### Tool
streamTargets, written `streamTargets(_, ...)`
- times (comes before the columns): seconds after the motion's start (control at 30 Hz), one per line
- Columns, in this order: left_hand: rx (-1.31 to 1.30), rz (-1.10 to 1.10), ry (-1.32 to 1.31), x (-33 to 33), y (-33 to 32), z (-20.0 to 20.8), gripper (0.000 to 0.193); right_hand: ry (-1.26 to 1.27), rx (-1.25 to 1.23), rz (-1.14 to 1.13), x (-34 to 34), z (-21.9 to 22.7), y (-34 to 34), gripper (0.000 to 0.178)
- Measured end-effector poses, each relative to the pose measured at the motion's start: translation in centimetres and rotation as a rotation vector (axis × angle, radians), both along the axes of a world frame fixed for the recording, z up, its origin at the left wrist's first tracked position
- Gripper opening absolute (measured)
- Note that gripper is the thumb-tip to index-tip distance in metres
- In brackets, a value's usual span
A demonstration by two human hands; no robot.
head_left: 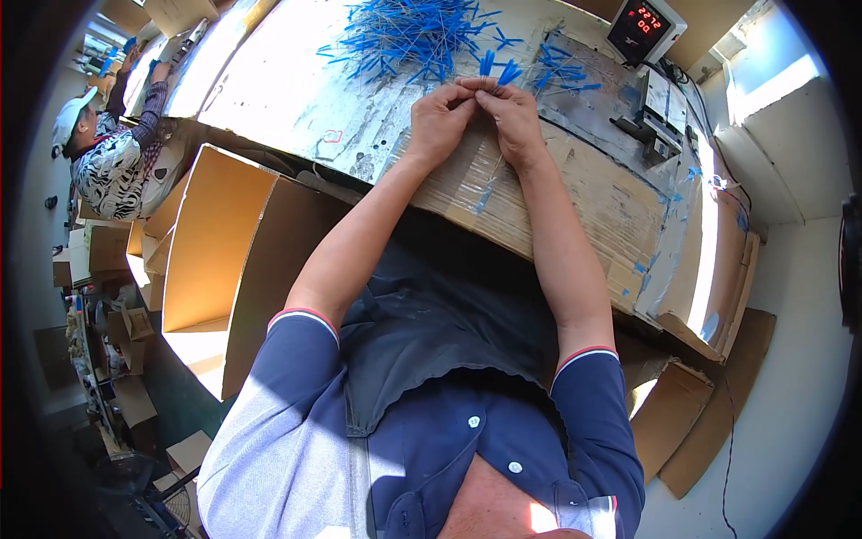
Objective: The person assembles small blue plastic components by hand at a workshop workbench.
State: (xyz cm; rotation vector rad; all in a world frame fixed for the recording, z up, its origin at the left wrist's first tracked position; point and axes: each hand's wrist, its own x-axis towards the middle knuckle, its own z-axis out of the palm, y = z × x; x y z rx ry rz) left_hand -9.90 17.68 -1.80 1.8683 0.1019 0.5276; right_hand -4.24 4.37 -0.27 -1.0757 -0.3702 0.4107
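Observation:
Over the front of the work table, both hands meet at a small bunch of thin wire-like pieces with blue ends (486, 65). My left hand (438, 126) is closed on the bunch, its fingers pinching near the base of the blue ends. Beside it my right hand (512, 121) also pinches the bunch, thumb tip close to the other thumb. The blue ends stick up in two tufts beyond my fingers; the rest is hidden by the hands. A large loose pile of the same blue-ended pieces (409, 36) lies just beyond, and a smaller group (561, 72) lies to the right.
A small metal machine (663, 115) stands at the right, with a red-lit digital display box (642, 34) behind it. Flattened cardboard (593, 184) covers the table front. An open cardboard box (220, 251) stands left of me. Farther left, another person (117, 166) works at a table.

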Motion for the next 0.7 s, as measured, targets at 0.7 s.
streamTargets(0.7, -0.648, -0.041, -0.14, -9.0, 8.3, 11.4, 0.024, 0.1, -0.036, -0.005, -0.5, 0.5, 0.1, 0.021)
